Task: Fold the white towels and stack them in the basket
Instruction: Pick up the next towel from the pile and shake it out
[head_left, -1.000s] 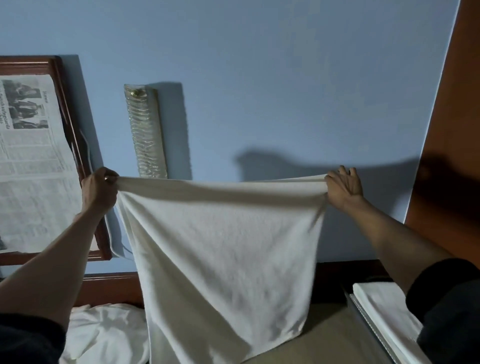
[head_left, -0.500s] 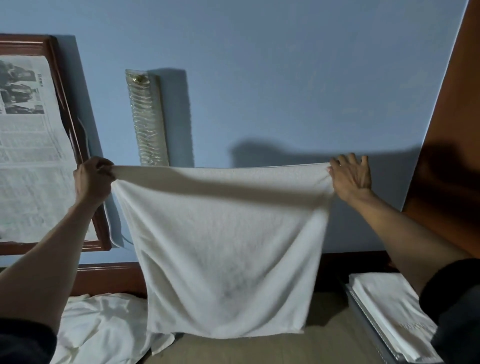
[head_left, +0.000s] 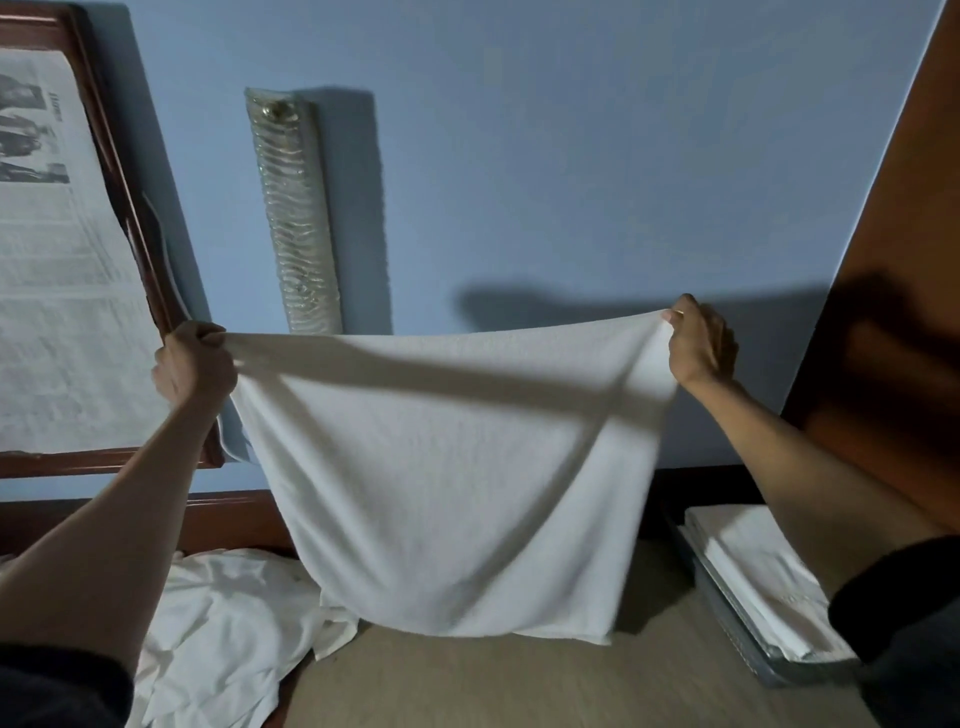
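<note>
Held a white towel (head_left: 457, 467) stretched by its top corners: gripped one in the fisted left hand (head_left: 195, 364), pinched the other between thumb and curled fingers of the right hand (head_left: 698, 345). Hung over the surface's (head_left: 519, 686) far edge, between crumpled towels (head_left: 218, 613) and the basket (head_left: 769, 675) of folded ones

One white towel (head_left: 457, 467) spread out, and two hands holding it.
The hands are a left hand (head_left: 192, 364) and a right hand (head_left: 698, 345), one at each upper corner. There is one heap of crumpled white cloth (head_left: 223, 623); the number of pieces in it cannot be told. One stack of folded towels (head_left: 753, 566) lies in one grey basket (head_left: 748, 654), its layers too blurred to count. The wall carries one framed newspaper page (head_left: 62, 291) and one glass wall light (head_left: 296, 218).
</note>
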